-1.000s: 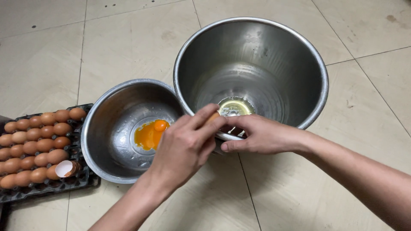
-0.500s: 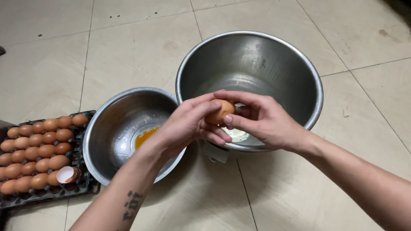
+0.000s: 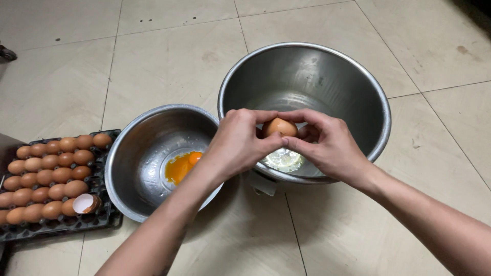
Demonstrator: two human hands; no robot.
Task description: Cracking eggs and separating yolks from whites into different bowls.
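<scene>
Fingers of both hands close around one brown egg (image 3: pixel 280 127), the left hand (image 3: pixel 239 142) gripping its left half and the right hand (image 3: pixel 327 145) its right half, thumbs meeting underneath. Directly below the fingers sits a large steel bowl (image 3: pixel 358 87) with pale egg white (image 3: pixel 284 160) pooled at its bottom. Left of the fingers, touching the large bowl's rim, a smaller steel bowl (image 3: pixel 134 158) holds orange yolks (image 3: pixel 182 166). Farther left, a dark tray (image 3: pixel 97 221) carries rows of brown eggs (image 3: pixel 48 176) and one empty shell (image 3: pixel 85 203).

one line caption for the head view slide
Both hands hold a brown egg over the larger steel bowl.
</scene>
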